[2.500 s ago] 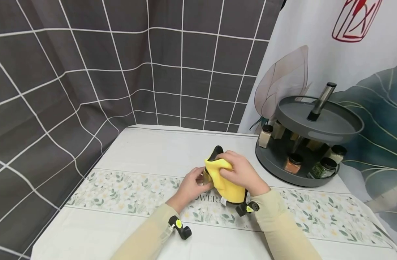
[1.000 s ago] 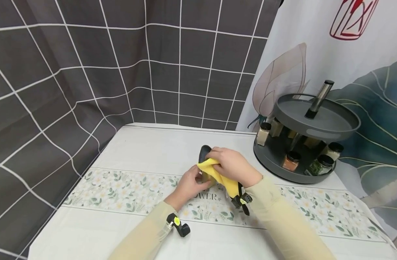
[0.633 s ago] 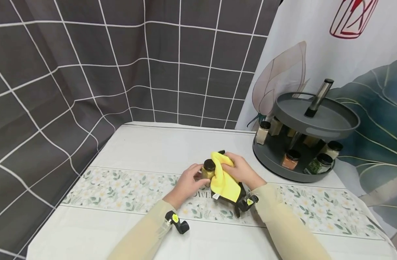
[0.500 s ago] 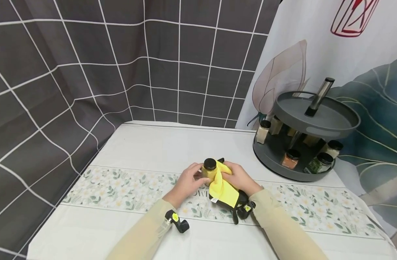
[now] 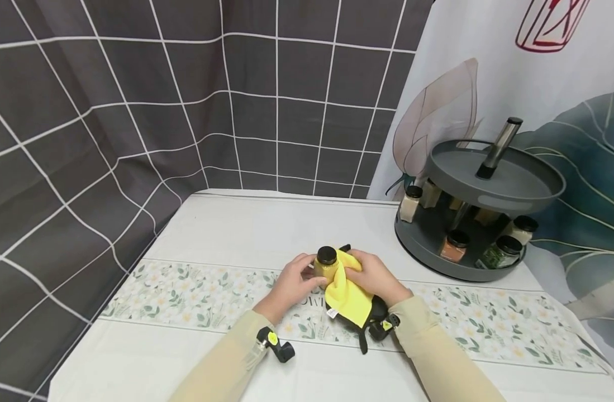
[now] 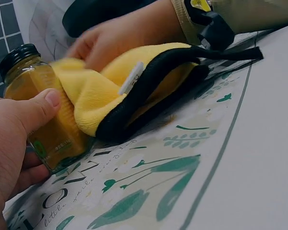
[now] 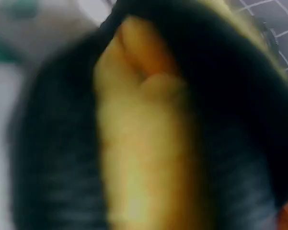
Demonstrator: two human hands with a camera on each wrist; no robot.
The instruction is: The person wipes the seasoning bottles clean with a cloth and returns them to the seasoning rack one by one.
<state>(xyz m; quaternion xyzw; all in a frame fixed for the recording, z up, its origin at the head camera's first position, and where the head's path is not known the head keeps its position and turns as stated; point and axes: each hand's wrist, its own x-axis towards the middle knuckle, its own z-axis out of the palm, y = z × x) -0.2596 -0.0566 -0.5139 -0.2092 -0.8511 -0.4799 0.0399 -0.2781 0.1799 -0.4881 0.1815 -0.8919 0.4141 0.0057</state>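
Observation:
A glass spice jar with a black lid and yellow-brown contents is gripped by my left hand, thumb on the near side. In the left wrist view the jar leans slightly, its base at the table surface. My right hand pinches a yellow cloth with black edging and a white tag, and holds it against the jar's right side. The cloth hangs in folds below the fingers. Blurred cloth fills most of the right wrist view and hides much of that hand.
A dark grey two-tier turntable rack stands at the back right. Several black-lidded jars, one with orange powder, sit on its lower tier. The white table cover has a floral band; a dark grid curtain hangs behind.
The cloth was over the jar's top and hid most of it. My right hand has drawn it lower, to the jar's right side, and the lid now shows. My left hand stays on the jar.

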